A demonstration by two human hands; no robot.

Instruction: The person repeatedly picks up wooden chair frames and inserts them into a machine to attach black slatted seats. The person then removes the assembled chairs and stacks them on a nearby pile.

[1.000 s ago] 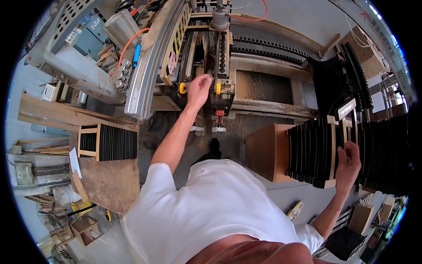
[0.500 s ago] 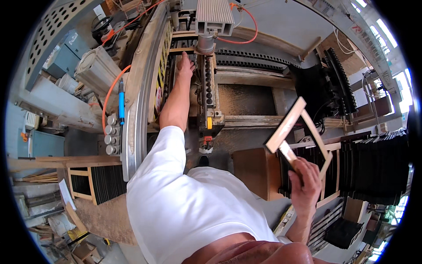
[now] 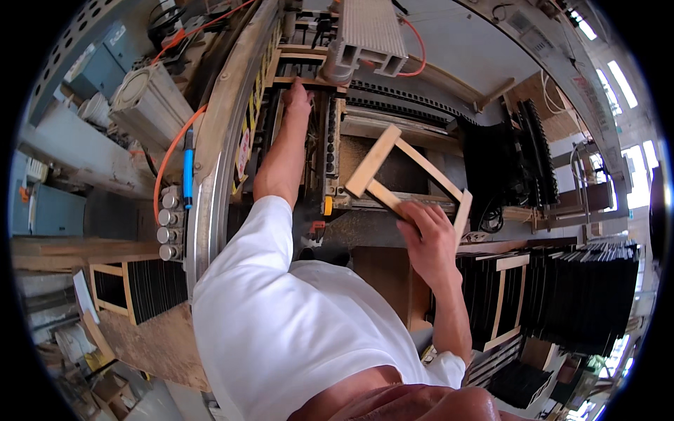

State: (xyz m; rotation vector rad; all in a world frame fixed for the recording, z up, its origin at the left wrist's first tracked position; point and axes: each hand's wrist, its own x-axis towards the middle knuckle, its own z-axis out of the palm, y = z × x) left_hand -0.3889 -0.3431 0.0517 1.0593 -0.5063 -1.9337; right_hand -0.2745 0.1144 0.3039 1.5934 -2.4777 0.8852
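Note:
My left arm stretches forward into the machine (image 3: 330, 151). My left hand (image 3: 297, 98) is at the near bar of a wooden frame (image 3: 303, 50) lying in the machine. The fingers look closed on that bar, though they are partly hidden. My right hand (image 3: 430, 235) is closed around one side of another rectangular wooden frame (image 3: 375, 160), pale on its faces with dark edges. This frame is held tilted in the air, to the right of the machine's near end. A grey metal machine head (image 3: 368, 38) stands just right of the frame in the machine.
Stacks of dark-edged frames (image 3: 576, 295) stand at right, and another stack (image 3: 158, 291) at left. A brown box (image 3: 382, 277) is below my right hand. Along the left runs a metal rail (image 3: 210, 203) with an orange hose (image 3: 168, 158). A black cable chain (image 3: 537, 158) lies at far right.
My right hand has brought its wooden frame leftward and slightly up, toward the machine. My left hand stays at the frame in the machine. The view has shifted somewhat.

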